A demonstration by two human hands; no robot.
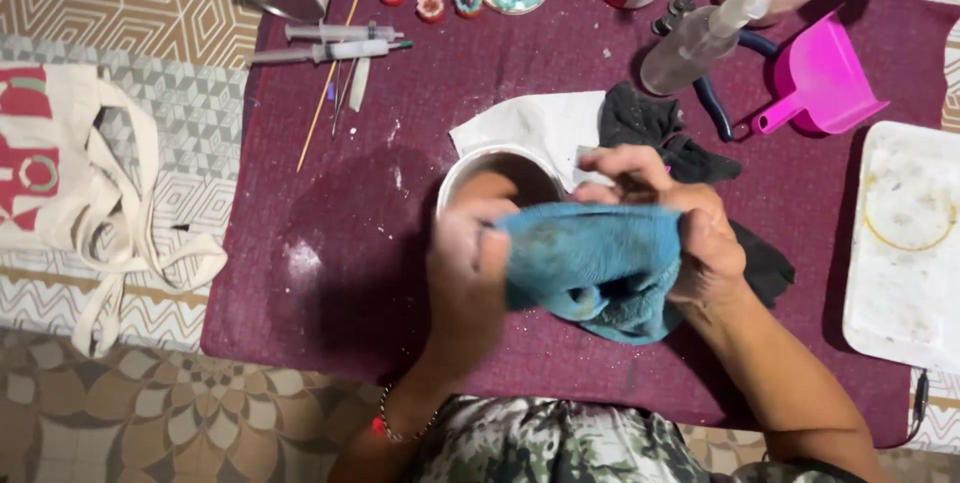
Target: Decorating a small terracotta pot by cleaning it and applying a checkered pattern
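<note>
A blue cloth (595,263) is stretched between both my hands above a maroon mat (340,243). My left hand (465,263) grips its left edge. My right hand (680,223) pinches its right side, fingers curled over the top. Just behind the cloth stands a round metal bowl (500,168), partly hidden by my left hand. A white cloth (530,128) and a black cloth (650,128) lie behind the bowl.
Syringes (330,43) and thin sticks lie at the back left. Small flower-shaped pieces (430,5) and a plate sit at the back. A spray bottle (705,38), pink scoop (815,78), white tray (905,243) and a cloth bag (70,173) surround the mat.
</note>
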